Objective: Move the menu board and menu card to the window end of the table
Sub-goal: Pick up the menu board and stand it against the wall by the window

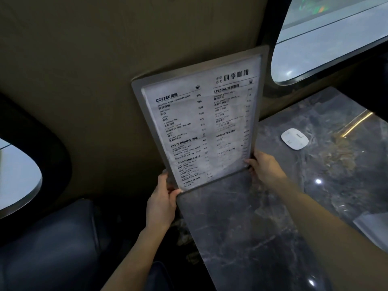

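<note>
2 bare forearms, no sleeves; left hand [161,198], right hand [265,166]

single head-worn view, wide-angle, no second view to overlap with. camera sits above and behind both hands, pitched down and forward, rolled so verticals lean and the frame edges bow. close range: the menu board [201,120] fills the frame centre, left hand [162,198] and right hand [265,168] just below it, forearms entering from the bottom edge. dark marble table [241,227] runs from lower centre to the right. wall straight ahead, window [327,38] at top right, seat [48,244] at lower left.
</note>
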Action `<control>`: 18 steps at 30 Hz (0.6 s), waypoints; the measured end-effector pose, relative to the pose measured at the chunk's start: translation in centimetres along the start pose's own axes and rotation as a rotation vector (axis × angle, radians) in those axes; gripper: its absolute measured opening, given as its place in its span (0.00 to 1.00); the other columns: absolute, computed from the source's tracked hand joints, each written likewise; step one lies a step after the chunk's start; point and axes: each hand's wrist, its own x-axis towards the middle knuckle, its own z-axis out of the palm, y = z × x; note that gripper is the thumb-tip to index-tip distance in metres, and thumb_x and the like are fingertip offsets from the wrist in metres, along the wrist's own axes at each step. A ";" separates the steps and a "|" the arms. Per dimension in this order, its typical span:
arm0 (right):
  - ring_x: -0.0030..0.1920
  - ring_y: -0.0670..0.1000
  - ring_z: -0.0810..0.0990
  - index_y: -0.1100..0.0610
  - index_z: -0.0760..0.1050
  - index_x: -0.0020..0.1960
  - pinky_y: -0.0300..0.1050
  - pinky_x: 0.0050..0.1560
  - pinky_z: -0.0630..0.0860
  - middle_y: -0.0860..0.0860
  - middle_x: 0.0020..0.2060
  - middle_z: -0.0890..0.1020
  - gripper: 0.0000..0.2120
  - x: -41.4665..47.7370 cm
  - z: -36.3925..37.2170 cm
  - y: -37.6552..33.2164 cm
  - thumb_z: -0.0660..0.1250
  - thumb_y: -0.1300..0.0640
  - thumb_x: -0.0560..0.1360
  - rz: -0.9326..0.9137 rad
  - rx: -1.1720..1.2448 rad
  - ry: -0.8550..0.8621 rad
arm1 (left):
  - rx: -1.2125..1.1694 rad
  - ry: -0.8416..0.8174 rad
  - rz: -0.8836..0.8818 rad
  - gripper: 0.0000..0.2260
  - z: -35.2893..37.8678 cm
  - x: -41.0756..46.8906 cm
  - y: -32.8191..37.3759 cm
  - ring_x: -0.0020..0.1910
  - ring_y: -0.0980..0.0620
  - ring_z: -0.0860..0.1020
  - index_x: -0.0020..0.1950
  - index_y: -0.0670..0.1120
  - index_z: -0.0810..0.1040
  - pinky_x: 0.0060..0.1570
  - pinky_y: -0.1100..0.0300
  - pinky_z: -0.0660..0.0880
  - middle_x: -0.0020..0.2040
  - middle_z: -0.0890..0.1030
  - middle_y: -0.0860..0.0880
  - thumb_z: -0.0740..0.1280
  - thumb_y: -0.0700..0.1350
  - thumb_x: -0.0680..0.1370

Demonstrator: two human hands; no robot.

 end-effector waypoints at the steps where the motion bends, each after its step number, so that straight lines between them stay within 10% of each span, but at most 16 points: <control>1: 0.32 0.50 0.74 0.61 0.71 0.51 0.28 0.24 0.69 0.57 0.39 0.77 0.05 0.2 -0.1 -0.1 0.60 0.62 0.77 -0.007 -0.007 -0.007 | -0.002 0.000 -0.002 0.24 0.0 0.0 0.0 0.50 0.46 0.79 0.65 0.53 0.60 0.46 0.51 0.77 0.54 0.81 0.45 0.67 0.42 0.74; 7: 0.43 0.61 0.78 0.61 0.71 0.48 0.52 0.42 0.77 0.60 0.44 0.78 0.05 1.5 -0.8 -0.8 0.61 0.58 0.77 -0.014 -0.102 -0.042 | -0.009 0.008 -0.026 0.23 0.4 0.0 0.5 0.49 0.46 0.79 0.65 0.54 0.59 0.46 0.48 0.78 0.52 0.81 0.46 0.66 0.43 0.74; 18: 0.36 0.59 0.77 0.48 0.64 0.32 0.52 0.37 0.76 0.57 0.37 0.77 0.15 2.5 -1.3 -0.7 0.63 0.56 0.76 -0.052 -0.185 -0.024 | -0.053 0.032 -0.068 0.21 1.1 0.0 0.6 0.47 0.50 0.77 0.63 0.51 0.62 0.47 0.50 0.77 0.46 0.75 0.54 0.67 0.41 0.74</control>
